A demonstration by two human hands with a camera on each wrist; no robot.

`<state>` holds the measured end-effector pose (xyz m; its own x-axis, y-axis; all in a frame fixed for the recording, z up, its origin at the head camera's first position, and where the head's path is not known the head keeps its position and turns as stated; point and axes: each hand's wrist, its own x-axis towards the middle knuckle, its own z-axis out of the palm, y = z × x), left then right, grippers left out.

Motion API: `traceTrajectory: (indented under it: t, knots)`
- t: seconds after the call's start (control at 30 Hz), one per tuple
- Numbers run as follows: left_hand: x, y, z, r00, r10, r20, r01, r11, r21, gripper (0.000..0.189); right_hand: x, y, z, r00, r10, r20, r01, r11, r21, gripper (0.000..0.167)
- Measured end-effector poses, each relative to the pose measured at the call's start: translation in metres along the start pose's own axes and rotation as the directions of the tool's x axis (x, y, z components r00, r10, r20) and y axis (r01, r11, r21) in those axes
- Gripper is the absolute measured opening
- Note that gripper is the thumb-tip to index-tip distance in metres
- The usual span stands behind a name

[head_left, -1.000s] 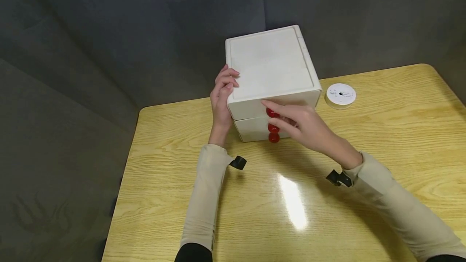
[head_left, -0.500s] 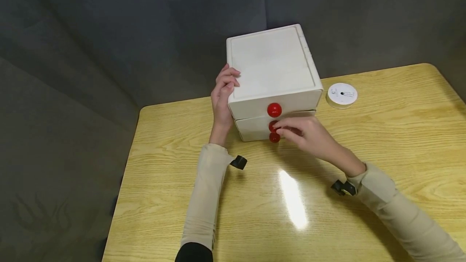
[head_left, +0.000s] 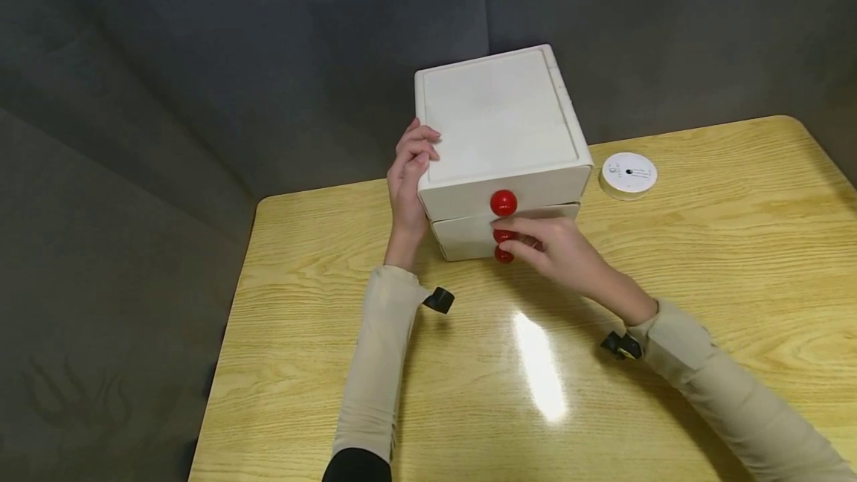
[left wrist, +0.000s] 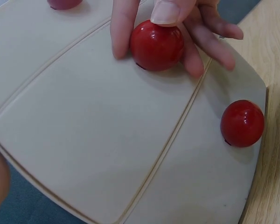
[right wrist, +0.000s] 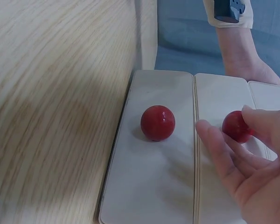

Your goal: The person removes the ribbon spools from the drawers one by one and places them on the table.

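Note:
A white drawer unit [head_left: 495, 117] with three red ball knobs stands at the back of the table. My left hand [head_left: 410, 177] grips its left side, the fingers bent over the top edge. At the drawer fronts, my right hand [head_left: 552, 244] pinches the middle knob [left wrist: 157, 45] between thumb and fingers. Above it in the head view is the top knob [head_left: 504, 203], untouched. The bottom knob [right wrist: 157, 123] shows whole in the right wrist view, beside the fingers. All three drawers sit in the unit, with thin seams between their fronts.
To the right of the unit lies a flat round spool [head_left: 628, 173] with a white printed label. The wooden table [head_left: 288, 363] runs back to a dark cloth [head_left: 301, 58] close behind the unit. Black straps hang at both cuffs.
My right hand has gone down from the top knob to the middle one, uncovering the top knob, and its fingers have closed in round the middle knob. My left hand stays put.

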<state>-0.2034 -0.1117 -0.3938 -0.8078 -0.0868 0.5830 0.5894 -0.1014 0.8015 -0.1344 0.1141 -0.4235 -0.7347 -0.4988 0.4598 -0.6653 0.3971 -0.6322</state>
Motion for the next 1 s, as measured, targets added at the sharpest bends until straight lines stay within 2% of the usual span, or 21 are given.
traceTrajectory:
  t: [0.33,0.63,1.0]
  knots:
    - [-0.0002,0.0007,-0.0013,1.0,-0.008,-0.007,0.008,1.0,0.002,0.026,0.003,-0.0016,0.0007,0.999,0.042,0.004,-0.042,0.999,-0.006,0.025]
    - [-0.0012,-0.0011,-0.0025,1.0,0.025,0.003,-0.025,1.0,0.003,0.026,0.005,-0.0005,0.0047,0.999,0.032,-0.037,-0.031,0.999,0.01,0.022]
    - [-0.0002,-0.0025,-0.0016,0.999,0.043,0.014,-0.043,0.999,-0.004,0.026,0.0033,-0.0053,0.0074,0.991,0.112,-0.07,-0.107,0.992,0.065,0.018]
